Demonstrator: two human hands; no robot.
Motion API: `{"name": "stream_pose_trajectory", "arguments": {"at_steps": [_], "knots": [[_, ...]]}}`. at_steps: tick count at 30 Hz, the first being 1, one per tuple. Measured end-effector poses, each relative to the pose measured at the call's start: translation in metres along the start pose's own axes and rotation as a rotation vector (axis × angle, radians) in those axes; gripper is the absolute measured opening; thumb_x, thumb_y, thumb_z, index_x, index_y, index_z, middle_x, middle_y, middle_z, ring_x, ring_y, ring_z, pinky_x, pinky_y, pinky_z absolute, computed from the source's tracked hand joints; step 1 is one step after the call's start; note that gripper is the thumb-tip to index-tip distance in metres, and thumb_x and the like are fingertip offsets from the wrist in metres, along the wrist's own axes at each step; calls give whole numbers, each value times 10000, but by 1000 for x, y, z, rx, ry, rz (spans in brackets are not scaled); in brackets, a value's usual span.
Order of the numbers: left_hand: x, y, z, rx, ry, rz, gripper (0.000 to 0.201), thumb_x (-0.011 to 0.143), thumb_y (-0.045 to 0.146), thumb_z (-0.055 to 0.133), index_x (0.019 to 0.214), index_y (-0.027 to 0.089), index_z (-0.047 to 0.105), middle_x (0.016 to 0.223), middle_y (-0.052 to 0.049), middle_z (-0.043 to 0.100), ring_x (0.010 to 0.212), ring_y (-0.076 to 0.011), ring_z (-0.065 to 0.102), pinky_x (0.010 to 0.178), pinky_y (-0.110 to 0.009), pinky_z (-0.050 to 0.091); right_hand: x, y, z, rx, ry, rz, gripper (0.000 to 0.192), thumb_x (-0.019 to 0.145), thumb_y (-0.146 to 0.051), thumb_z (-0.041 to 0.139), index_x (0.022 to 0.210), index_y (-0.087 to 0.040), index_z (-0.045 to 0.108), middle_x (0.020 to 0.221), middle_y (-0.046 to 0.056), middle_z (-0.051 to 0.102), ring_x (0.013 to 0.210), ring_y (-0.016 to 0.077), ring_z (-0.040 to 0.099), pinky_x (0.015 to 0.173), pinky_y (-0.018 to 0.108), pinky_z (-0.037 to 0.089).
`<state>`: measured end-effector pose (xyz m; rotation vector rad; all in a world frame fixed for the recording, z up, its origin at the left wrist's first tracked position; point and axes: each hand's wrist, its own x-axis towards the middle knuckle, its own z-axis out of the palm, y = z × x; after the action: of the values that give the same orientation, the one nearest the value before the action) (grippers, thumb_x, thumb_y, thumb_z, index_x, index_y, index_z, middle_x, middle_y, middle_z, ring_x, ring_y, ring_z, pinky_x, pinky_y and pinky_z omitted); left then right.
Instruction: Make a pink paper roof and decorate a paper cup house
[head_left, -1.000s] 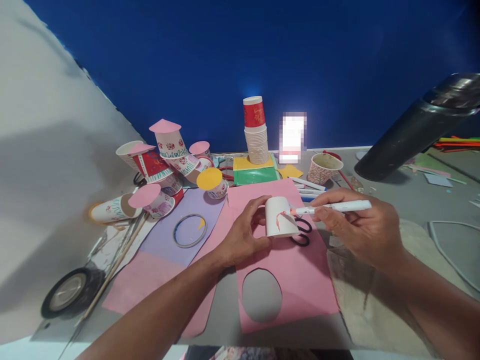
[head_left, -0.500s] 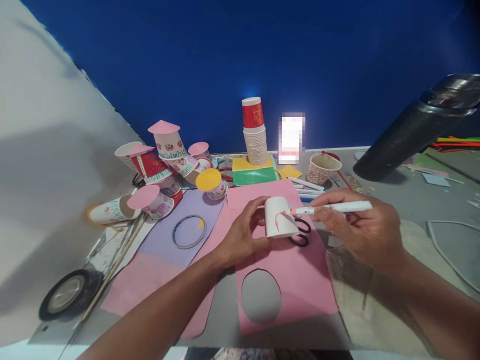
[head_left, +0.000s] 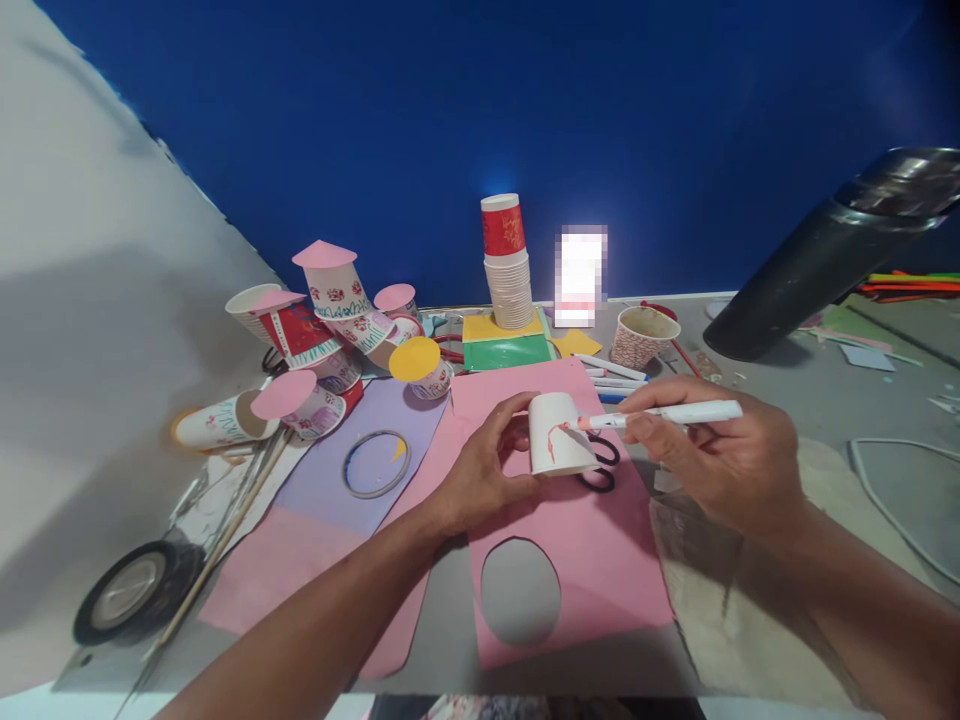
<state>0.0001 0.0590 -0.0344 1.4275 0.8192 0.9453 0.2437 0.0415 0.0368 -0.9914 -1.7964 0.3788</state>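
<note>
My left hand [head_left: 491, 465] grips a white paper cup [head_left: 553, 440] from its left side, the cup upside down and slightly tilted over pink paper. Red marker lines run down the cup's side. My right hand [head_left: 724, 460] holds a white felt-tip marker [head_left: 694, 412] almost level, its reddish tip at the cup's right side. Behind the cup, partly hidden by it, lie scissors with black handles [head_left: 600, 465]. The pink paper sheet [head_left: 600, 600] beneath has a round hole cut out of it.
Decorated paper cups with cone tops [head_left: 334, 290] cluster at the left. A cup stack [head_left: 508, 280] stands at the back, near loose markers [head_left: 615, 380] and a patterned cup [head_left: 641, 345]. A black flask [head_left: 810, 270] leans at right. Tape rolls [head_left: 375, 462] lie at left.
The view has shifted very slightly. The marker tip has moved a touch left against the cup; both hands keep their hold.
</note>
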Motion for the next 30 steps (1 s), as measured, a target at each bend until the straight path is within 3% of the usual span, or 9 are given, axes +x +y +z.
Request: {"name": "stream_pose_trajectory", "arguments": {"at_steps": [12,30], "knots": [[1,3,0,-17,6,-10,925,712,198,952,1526,278,518,1558,-134,610,1451,-353,575,1200,-497,466,1,-1,-7,-110,84,-24,122,950,-278,740,842,-238,777,673,-66,761,478,59,610,459,163,436],[1,2,-1,7,-2,-16,931,710,208,944,1538,296,528,1564,-132,604,1450,-363,572,1204,-517,457,2,-2,-6,-120,56,-21,122,950,-258,728,834,-253,767,666,-32,765,484,114,639,446,226,446]]}}
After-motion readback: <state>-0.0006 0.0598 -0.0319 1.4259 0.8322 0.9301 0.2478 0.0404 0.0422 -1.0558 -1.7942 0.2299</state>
